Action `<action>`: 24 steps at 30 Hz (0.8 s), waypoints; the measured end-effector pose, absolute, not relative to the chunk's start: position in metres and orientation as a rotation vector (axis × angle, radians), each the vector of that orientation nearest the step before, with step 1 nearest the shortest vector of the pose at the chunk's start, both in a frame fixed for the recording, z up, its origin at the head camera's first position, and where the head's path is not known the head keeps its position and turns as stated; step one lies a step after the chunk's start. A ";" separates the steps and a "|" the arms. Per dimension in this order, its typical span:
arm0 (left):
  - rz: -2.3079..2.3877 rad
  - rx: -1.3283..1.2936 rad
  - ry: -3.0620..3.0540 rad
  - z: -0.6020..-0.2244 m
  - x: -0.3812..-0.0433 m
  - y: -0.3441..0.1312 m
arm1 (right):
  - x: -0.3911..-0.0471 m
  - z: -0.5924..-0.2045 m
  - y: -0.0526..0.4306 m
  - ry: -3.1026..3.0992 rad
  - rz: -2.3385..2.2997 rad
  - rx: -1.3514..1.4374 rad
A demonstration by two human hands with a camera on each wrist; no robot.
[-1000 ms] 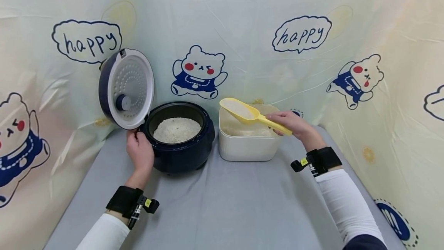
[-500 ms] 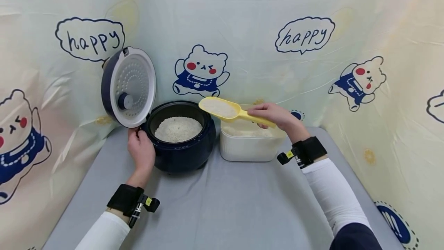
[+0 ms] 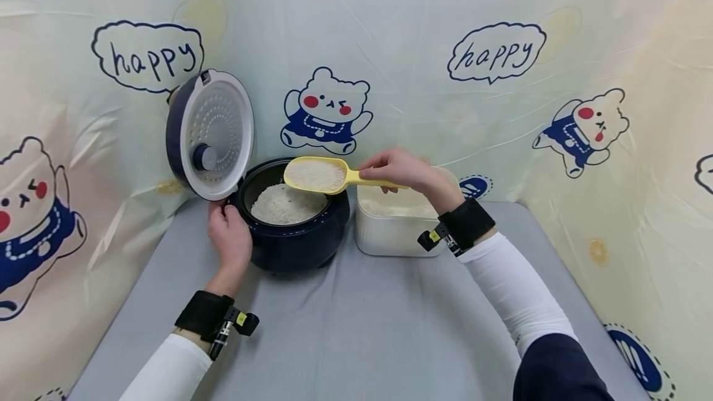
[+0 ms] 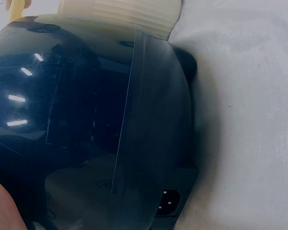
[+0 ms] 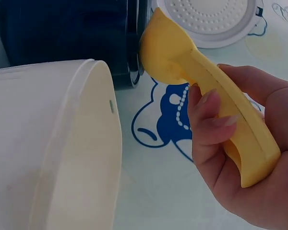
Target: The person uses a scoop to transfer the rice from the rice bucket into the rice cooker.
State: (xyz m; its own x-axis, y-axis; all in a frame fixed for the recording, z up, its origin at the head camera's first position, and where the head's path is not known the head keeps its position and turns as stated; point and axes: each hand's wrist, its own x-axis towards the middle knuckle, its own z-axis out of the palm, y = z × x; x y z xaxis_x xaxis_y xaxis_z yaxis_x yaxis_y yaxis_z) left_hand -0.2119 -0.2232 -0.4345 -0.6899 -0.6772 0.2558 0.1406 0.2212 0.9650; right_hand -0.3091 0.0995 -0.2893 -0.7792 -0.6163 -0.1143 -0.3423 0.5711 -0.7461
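Observation:
My right hand (image 3: 402,171) grips the handle of a yellow scoop (image 3: 353,176) heaped with white rice (image 3: 312,174). Level over the back right rim of a dark blue rice cooker (image 3: 295,249), the scoop overlaps the opening in the head view. In the right wrist view fingers curl round the handle (image 5: 249,129). A mound of rice (image 3: 278,206) lies in the cooker's pot. The cooker's lid (image 3: 220,104) stands raised on the left, its perforated inside facing right. My left hand (image 3: 233,240) holds the lid at its lower edge by the hinge, fingertips hidden behind it.
A cream rice bin (image 3: 390,237) with rice inside stands right of the cooker, under my right forearm. Grey cloth (image 3: 345,327) covers the table. A printed curtain (image 3: 412,91) hangs close behind. The cooker's power socket (image 4: 169,203) faces the left wrist camera.
My right hand has carried the filled scoop leftward from above the bin to over the cooker's rim. My left hand stays at the raised lid.

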 end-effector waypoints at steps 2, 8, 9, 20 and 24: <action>-1.541 0.502 -1.821 -0.434 -0.212 -0.223 | -0.309 -0.289 0.094 2.467 -1.025 -0.812; -1.540 0.517 -1.821 -0.432 -0.210 -0.222 | -0.307 -0.290 0.084 2.516 -0.968 -0.935; -1.540 0.517 -1.819 -0.432 -0.210 -0.222 | -0.306 -0.290 0.082 2.527 -0.958 -0.960; -1.535 0.515 -1.827 -0.433 -0.211 -0.223 | -0.298 -0.287 0.073 2.646 -0.804 -1.080; -1.540 0.508 -1.825 -0.433 -0.210 -0.223 | -0.296 -0.286 0.069 2.705 -0.753 -1.081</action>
State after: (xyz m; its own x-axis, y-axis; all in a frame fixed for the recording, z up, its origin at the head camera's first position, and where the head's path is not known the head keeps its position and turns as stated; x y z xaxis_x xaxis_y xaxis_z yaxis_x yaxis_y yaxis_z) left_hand -0.2102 -0.2233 -0.4327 -0.6886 -0.6808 0.2498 0.1318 0.2213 0.9663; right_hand -0.2962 0.0687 -0.2855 -0.7342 -0.6763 0.0606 -0.6102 0.6181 -0.4955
